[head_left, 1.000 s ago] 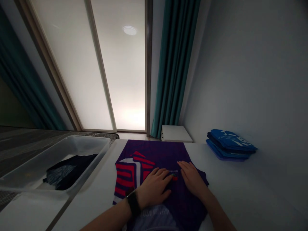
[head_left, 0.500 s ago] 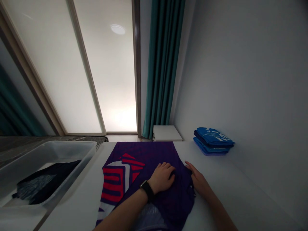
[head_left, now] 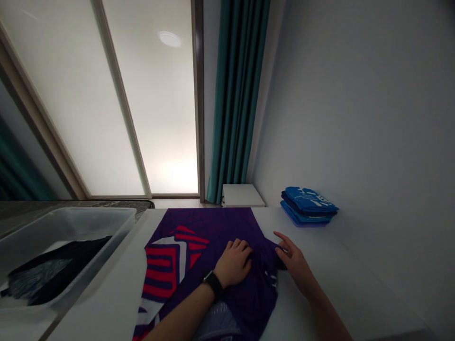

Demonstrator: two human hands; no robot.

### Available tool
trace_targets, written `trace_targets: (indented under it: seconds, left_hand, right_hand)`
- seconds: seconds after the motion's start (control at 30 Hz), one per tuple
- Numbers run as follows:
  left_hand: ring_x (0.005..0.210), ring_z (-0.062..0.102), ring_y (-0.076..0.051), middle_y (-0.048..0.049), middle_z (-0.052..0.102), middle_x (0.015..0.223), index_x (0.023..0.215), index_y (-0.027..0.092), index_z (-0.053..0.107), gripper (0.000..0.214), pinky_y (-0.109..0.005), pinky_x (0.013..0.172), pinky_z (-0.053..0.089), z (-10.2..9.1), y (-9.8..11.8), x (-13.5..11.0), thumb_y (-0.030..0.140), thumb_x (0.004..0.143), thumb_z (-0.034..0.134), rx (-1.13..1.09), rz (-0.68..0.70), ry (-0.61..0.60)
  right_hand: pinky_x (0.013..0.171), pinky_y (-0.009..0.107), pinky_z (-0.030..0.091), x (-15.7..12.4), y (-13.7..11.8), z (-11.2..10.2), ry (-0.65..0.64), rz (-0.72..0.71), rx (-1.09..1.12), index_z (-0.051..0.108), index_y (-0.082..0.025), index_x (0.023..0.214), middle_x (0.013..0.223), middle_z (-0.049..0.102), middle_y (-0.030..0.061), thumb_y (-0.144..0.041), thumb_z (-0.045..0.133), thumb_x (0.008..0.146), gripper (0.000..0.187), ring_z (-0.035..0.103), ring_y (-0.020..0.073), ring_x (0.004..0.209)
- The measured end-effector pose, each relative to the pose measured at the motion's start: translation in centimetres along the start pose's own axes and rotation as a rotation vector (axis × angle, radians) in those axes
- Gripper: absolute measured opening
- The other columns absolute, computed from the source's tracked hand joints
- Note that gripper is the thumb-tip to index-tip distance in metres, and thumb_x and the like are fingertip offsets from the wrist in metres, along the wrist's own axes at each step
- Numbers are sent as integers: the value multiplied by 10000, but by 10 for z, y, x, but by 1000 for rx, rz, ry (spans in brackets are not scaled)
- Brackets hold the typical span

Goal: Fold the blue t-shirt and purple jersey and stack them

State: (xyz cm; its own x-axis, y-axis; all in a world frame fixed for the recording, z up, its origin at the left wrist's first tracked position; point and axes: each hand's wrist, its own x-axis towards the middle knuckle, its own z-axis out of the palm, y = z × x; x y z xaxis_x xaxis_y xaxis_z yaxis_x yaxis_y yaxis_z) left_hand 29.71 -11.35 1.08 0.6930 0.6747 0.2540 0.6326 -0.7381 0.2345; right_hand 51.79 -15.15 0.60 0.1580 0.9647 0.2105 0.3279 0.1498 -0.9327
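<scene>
Purple jersey (head_left: 227, 222) lies on white table (head_left: 103, 293), long axis pointing forward. Left hand (head_left: 232, 263) rests spread atop it; right hand (head_left: 293, 260), nearer the right-side sleeve (head_left: 270, 248), meets it; whether pinching, cannot tell.

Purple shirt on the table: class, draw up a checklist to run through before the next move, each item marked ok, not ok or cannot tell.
1. Shirt lying on the white table: ok.
2. Left hand on the shirt: ok, it rests near the middle.
3. Right hand firmly gripping the shirt: cannot tell; its fingers are at the right edge, but the grip is unclear.
4. Shirt smooth all over: not ok, the cloth is bunched near the right hand.
5. Blue pile apart from the shirt: ok.
6. Plastic bin apart from the shirt: ok, with dark cloth inside.
</scene>
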Motion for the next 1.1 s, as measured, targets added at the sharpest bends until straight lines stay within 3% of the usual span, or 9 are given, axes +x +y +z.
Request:
trace_targets:
  seconds: [0.1,0.23,0.43,0.57,0.67,0.8,0.93,1.1]
  left_hand:
    - [1068,483,-243,-45,566,1142,1113,231,560,209,-423,936,381,-1,0,0,240,910,512,-5,1,5]
    - [1068,484,-247,-51,567,1139,1114,229,566,215,-422,933,383,0,-1,0,238,904,517,-14,2,5]
    - [1071,487,-252,-50,571,1138,1123,234,573,222,-430,937,382,2,-1,0,244,908,518,-31,5,9]
    - [1080,486,-254,-55,570,1148,1137,238,574,234,-436,946,376,1,-1,0,244,910,516,-37,-2,9]
    - [1083,486,-253,-55,571,1153,1145,237,573,241,-434,944,378,1,-1,0,242,912,513,-36,6,7]
    - [1088,486,-254,-51,571,1163,1142,243,575,239,-433,946,376,2,-2,0,237,911,511,-43,4,14]
    - [1088,491,-256,-55,577,1156,1146,248,576,245,-431,941,375,3,-2,0,231,909,512,-49,8,16]
    - [1095,503,-250,-43,593,1149,1131,253,589,248,-440,964,374,4,-5,1,219,896,519,-128,-21,21]
  right_hand:
    - [444,210,286,4,0,2,-25,40,3,527,-182,1323,719,514,-45,-448,580,793,596,374,78,486]
    - [480,228,348,16,-2,-7,-33,31,-107,544,-155,1300,715,563,-27,-414,532,796,566,447,100,506]
    - [767,338,459,35,-6,-27,189,-58,-634,571,-175,1272,884,684,56,-321,439,844,471,632,212,809]
    - [883,397,437,24,16,-24,152,20,-913,548,-139,1300,1117,682,130,-345,404,902,471,627,275,994]
    - [923,420,415,8,36,-22,161,35,-1038,535,-151,1323,1224,648,132,-372,425,912,479,585,301,1093]
    - [912,412,408,-11,48,-30,240,42,-1102,531,-149,1325,1203,656,132,-318,425,906,464,573,295,1104]
    - [889,398,397,-18,43,-40,259,49,-1101,651,-167,1083,1048,704,121,-278,388,902,338,609,284,1020]
    - [685,315,418,-9,16,-46,282,90,-800,619,-217,828,789,700,65,-420,388,903,316,633,225,728]
